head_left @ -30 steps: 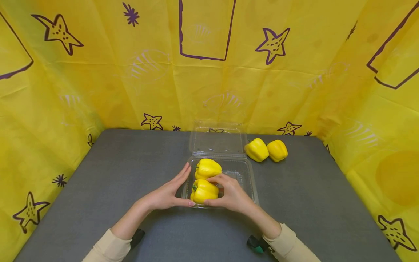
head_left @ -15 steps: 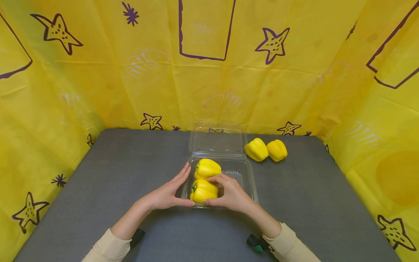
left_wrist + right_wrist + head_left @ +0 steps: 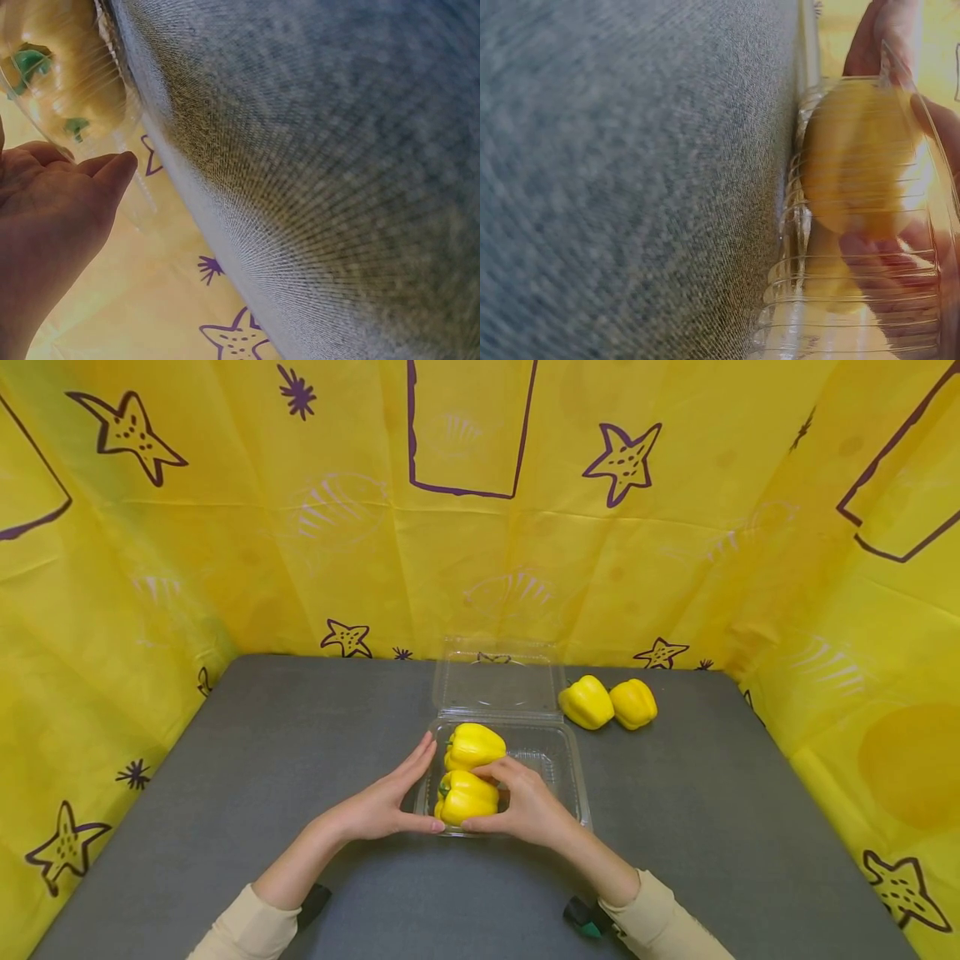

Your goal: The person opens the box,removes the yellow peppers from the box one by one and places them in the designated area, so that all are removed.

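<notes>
While my right hand grips a yellow pepper inside the clear box, my left hand rests, fingers straight, against the box's edge.
Just ahead of my right hand lies a second pepper — also in the box. The open lid lies farther ahead of both hands — and past my right hand, just beside the lid, a third pepper and a fourth pepper sit on the grey table.

A clear plastic clamshell container lies open, its lid tipped back on the far side. In its left half, a near yellow bell pepper and a far yellow bell pepper lie sideways, stems leftward.
</notes>
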A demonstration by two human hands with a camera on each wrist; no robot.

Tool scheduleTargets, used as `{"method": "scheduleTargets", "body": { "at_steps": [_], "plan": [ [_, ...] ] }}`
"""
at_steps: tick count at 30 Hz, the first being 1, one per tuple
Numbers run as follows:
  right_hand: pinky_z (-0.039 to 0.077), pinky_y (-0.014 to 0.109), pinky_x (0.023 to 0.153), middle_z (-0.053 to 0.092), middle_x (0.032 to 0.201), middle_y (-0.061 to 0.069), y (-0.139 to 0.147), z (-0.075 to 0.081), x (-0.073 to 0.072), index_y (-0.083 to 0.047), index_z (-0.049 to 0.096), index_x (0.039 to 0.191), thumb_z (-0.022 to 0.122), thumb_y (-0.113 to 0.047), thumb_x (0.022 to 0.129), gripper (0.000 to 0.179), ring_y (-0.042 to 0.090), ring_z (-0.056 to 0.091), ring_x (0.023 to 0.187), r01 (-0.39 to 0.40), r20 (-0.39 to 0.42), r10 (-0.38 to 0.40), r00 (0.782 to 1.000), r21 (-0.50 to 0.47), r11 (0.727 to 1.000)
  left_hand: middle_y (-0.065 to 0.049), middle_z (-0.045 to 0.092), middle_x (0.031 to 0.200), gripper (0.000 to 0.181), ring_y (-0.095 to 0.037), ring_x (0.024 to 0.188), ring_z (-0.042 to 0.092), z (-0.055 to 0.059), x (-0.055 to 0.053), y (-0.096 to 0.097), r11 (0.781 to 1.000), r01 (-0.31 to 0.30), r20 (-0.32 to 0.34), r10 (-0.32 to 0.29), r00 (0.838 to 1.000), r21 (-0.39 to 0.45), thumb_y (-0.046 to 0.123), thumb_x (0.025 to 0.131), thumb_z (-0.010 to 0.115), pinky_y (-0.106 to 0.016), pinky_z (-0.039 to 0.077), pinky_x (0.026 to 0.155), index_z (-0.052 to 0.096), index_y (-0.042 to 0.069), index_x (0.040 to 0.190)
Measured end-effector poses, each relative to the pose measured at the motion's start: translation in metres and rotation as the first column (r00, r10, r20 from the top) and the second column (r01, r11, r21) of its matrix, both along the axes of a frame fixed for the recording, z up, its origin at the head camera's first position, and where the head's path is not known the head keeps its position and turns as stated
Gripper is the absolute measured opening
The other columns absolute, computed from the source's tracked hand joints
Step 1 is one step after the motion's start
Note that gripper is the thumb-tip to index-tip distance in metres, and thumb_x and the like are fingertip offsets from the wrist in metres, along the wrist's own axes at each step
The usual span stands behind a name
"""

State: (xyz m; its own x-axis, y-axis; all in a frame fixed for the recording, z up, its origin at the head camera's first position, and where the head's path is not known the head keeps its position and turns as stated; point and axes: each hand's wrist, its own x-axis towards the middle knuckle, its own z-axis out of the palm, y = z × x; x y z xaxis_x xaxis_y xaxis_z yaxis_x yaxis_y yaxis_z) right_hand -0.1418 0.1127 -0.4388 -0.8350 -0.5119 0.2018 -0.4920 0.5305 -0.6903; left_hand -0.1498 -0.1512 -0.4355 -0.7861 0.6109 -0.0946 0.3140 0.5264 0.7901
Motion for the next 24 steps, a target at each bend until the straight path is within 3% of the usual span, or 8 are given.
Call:
{"method": "scheduleTargets", "body": {
  "at_steps": [24],
  "plan": [
    [0.053,0.028,0.077,0.064,0.11,-0.003,0.0011,-0.0028,0.0026,-0.01,0.069,0.116,0.089,-0.044,0.067,0.063,0.01,0.059,0.091,0.028,-0.163,-0.03,0.986,-0.015,1.0,-0.001,-0.012,0.163,0.115,-0.025,0.148,0.001,-0.0007,0.0005,-0.0002,1.0,0.011,-0.01,-0.011,1.0,0.012,0.045,0.08,0.079,-0.054,0.018,0.114,0.001,0.012,0.158]
  ]
}}
